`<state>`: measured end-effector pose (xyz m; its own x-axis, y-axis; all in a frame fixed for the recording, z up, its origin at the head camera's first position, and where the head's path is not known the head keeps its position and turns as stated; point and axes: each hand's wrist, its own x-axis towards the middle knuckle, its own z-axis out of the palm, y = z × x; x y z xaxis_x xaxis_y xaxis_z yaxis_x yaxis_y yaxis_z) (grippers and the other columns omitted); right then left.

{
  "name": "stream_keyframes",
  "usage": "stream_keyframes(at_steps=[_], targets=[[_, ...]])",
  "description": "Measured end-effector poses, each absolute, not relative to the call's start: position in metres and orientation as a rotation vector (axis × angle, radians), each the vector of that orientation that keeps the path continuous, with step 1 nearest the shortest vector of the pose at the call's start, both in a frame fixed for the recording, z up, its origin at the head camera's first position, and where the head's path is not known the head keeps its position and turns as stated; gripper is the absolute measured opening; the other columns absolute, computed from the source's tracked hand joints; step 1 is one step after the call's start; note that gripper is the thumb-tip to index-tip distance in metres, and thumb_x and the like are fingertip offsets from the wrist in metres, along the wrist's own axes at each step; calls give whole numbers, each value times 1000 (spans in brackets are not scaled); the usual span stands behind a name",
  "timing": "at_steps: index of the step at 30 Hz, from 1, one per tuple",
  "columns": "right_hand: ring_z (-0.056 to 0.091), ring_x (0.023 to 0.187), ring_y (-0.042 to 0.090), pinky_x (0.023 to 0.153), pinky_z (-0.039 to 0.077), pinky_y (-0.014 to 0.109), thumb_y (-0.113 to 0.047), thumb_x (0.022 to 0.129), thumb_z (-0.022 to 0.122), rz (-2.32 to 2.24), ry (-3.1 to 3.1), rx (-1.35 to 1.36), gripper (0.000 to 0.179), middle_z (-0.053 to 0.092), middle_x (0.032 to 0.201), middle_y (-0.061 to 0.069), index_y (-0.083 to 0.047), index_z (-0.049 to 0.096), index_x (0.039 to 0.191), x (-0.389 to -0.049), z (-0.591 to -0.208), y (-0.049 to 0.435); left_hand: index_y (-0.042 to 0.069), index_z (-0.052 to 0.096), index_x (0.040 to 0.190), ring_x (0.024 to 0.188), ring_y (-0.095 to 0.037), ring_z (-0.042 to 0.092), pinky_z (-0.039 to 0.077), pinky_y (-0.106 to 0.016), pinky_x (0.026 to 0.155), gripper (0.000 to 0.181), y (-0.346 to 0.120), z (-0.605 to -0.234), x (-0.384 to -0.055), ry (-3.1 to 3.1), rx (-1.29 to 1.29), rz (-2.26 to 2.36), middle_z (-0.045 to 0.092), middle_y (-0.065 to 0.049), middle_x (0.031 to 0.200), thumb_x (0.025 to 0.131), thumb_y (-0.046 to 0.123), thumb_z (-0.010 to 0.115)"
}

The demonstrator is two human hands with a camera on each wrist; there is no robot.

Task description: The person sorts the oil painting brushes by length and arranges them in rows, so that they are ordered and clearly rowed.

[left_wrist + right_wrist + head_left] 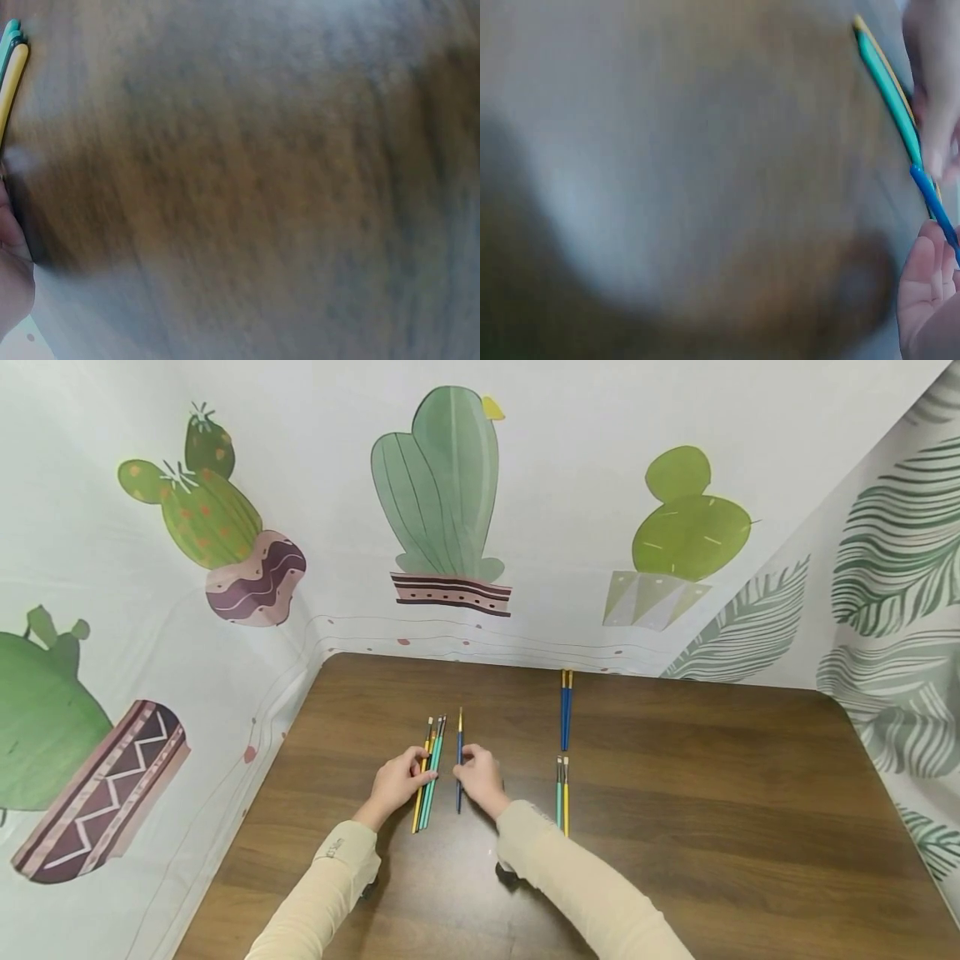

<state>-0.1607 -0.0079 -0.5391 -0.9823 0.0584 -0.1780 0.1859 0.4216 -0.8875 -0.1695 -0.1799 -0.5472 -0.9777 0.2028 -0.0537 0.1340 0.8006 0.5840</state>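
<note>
In the head view my left hand [400,781] holds a small bunch of paintbrushes, with thumb and fingers curled at their handles. The bunch has yellow-handled [417,810] and teal-handled paintbrushes [431,793], lying side by side at a slight slant. Just to their right, my right hand [482,777] pinches a blue paintbrush [460,743] with a pointed tip facing the back of the table. The blue handle end [930,184] overlaps the teal and yellow handles in the right wrist view. Only handle ends [11,82] and part of my left hand [11,277] show at the left wrist view's edge.
Right of my hands, two blue paintbrushes [566,710] lie near the brown wooden table's [712,793] back edge. Closer in, a teal [558,793] and a yellow paintbrush [566,797] lie together, partly behind my right sleeve [577,877]. Cactus-patterned cloth [562,527] hangs behind.
</note>
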Motion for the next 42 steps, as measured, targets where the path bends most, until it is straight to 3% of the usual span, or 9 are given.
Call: stream_keyframes(at_steps=[6, 12, 17, 22, 28, 42], targets=[[54, 61, 14, 57, 44, 24, -3, 71, 59, -1676, 2548, 272, 39, 61, 74, 11, -1, 57, 109, -188, -528, 38, 14, 55, 102, 52, -8, 40, 30, -23, 50, 33, -179, -548, -170, 2854, 254, 921, 46, 6, 62, 77, 33, 67], [47, 53, 10, 50, 42, 22, -1, 76, 54, -1702, 2506, 351, 42, 54, 74, 8, -2, 52, 117, -212, -517, 90, 14, 55, 102, 52, -8, 40, 30, -23, 50, 33, -179, -549, -170, 2850, 250, 920, 46, 6, 62, 77, 33, 67], [50, 55, 13, 49, 44, 22, -1, 83, 47, -1707, 2395, 368, 43, 48, 74, 5, -3, 44, 126, -224, -513, 129, 14, 55, 102, 52, -8, 40, 30, -22, 50, 33, -180, -548, -169, 2838, 248, 926, 46, 6, 62, 77, 32, 66], [48, 52, 11, 51, 45, 24, 3, 81, 43, -1686, 2308, 368, 50, 44, 74, 4, 0, 38, 130, -229, -514, 159, 14, 55, 102, 52, -8, 40, 30, -22, 50, 33, -179, -548, -169, 2851, 254, 911, 46, 6, 62, 77, 33, 67], [45, 55, 10, 54, 46, 24, 5, 79, 44, -1677, 2258, 355, 53, 48, 85, 8, 1, 35, 131, -230, -518, 183, 14, 55, 101, 52, -7, 39, 29, -22, 50, 33, -179, -548, -169, 2869, 276, 911, 46, 7, 62, 77, 32, 67], [48, 60, 11, 57, 48, 24, 6, 82, 47, -1719, 2216, 472, 50, 48, 81, 6, 3, 35, 130, -223, -520, 204, 15, 55, 101, 52, -8, 39, 30, -22, 51, 33, -179, -550, -171, 2860, 246, 908, 46, 6, 62, 76, 33, 67]])
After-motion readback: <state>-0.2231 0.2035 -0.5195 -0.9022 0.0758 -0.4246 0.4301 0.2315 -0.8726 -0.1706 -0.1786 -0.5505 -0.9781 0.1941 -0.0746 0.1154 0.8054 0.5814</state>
